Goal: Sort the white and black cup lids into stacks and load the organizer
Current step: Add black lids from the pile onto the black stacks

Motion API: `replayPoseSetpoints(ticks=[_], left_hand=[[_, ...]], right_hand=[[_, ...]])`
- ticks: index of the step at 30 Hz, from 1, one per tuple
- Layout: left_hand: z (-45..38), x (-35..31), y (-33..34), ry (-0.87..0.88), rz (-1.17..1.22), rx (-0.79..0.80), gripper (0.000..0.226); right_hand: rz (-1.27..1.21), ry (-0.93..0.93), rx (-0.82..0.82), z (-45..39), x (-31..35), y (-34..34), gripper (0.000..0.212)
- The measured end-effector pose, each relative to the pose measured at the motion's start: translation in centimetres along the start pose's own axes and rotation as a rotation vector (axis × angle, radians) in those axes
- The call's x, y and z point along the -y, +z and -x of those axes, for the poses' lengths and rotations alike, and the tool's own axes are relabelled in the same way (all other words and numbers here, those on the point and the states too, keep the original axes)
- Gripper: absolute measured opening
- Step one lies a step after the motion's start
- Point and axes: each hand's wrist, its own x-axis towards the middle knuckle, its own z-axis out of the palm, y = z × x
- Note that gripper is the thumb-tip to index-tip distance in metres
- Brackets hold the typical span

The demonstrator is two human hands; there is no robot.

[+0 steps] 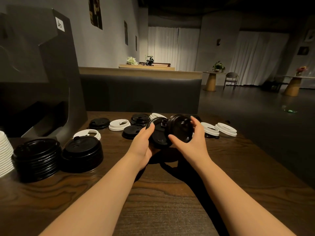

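Head view: left hand (144, 143) curled round black lids (157, 132), right hand (190, 135) gripping second black lid bunch (179, 127) above table (153, 201). Two black stacks (36, 155) and white stack (5, 154) built; loose lids (119, 124) unsorted; organizer (39, 74) seemingly not loaded.

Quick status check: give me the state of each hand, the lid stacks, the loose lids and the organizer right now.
left hand: grips a black lid, tilted
right hand: grips a second black lid, held on edge
two black lid stacks: upright on table
white lid stack: upright, partly out of frame
loose lids: scattered, unsorted
organizer: standing; contents cannot tell
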Motion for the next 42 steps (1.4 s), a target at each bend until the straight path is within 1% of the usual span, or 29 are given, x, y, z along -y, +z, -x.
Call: replayPoseSetpoints(ticks=[2, 3, 5, 7, 9, 13, 15, 17, 22, 31, 35, 37, 38, 39, 40, 41, 42], left_hand=[[0.0, -0.1, 0.1, -0.026, 0.036, -0.014, 0.026], [0.0, -0.2, 0.0, -0.043, 0.05, -0.022, 0.026], [-0.1, -0.2, -0.3, -0.087, 0.091, -0.032, 0.034], [-0.4, -0.3, -0.7, -0.134, 0.107, -0.032, 0.043], [-0.5, -0.2, -1.0, -0.166, 0.12, -0.021, 0.048], [0.0, -0.4, -0.7, -0.178, 0.157, 0.008, 0.033], [0.2, -0.5, -0.5, -0.185, 0.164, 0.023, 0.03], [0.3, -0.4, -0.5, -0.189, 0.157, 0.042, 0.031], [0.3, 0.2, -0.3, -0.223, 0.126, 0.064, 0.045], [0.6, 0.3, 0.1, -0.201, 0.19, 0.031, 0.046], [0.7, 0.6, 0.3, -0.142, 0.105, 0.07, 0.049], [0.6, 0.8, 0.3, -0.096, 0.036, 0.042, 0.04], [0.5, 0.7, 0.3, -0.077, 0.006, 0.019, 0.035], [0.5, 0.7, 0.2, -0.066, -0.013, 0.005, 0.031], [0.5, 0.5, 0.3, -0.066, -0.017, 0.001, 0.026], [0.5, 0.4, 0.3, -0.065, -0.02, 0.004, 0.023], [0.5, 0.4, 0.2, -0.048, -0.049, -0.001, 0.022]], right_hand=[[-0.053, 0.057, -0.092, -0.3, 0.2, -0.6, 0.098], [-0.056, 0.085, -0.102, -0.5, 0.3, -0.9, 0.1], [0.016, 0.058, -0.073, -0.5, 0.1, -1.1, 0.097], [0.055, -0.029, -0.014, -0.3, 0.0, -0.9, 0.091], [0.044, -0.098, 0.087, 0.1, 0.1, -0.4, 0.088], [0.084, -0.186, 0.329, 0.7, 0.2, 0.3, 0.092], [0.104, -0.189, 0.397, 0.8, 0.1, 0.5, 0.095], [0.101, -0.175, 0.422, 0.9, 0.2, 0.5, 0.097], [0.105, -0.149, 0.433, 0.9, 0.5, 0.2, 0.099], [0.056, -0.079, 0.343, 1.0, 0.6, 0.5, 0.095], [0.072, -0.069, 0.32, 1.0, 0.6, 0.8, 0.098], [-0.002, -0.028, 0.358, 0.9, 0.4, 0.9, 0.096], [-0.108, 0.017, 0.381, 0.9, 0.4, 0.9, 0.092], [-0.264, 0.105, 0.387, 0.8, 0.4, 0.9, 0.087], [-0.435, 0.219, 0.368, 0.6, 0.5, 1.0, 0.079], [-0.556, 0.313, 0.33, 0.4, 0.4, 0.9, 0.068], [-0.572, 0.339, 0.293, 0.1, 0.4, 0.9, 0.053]])
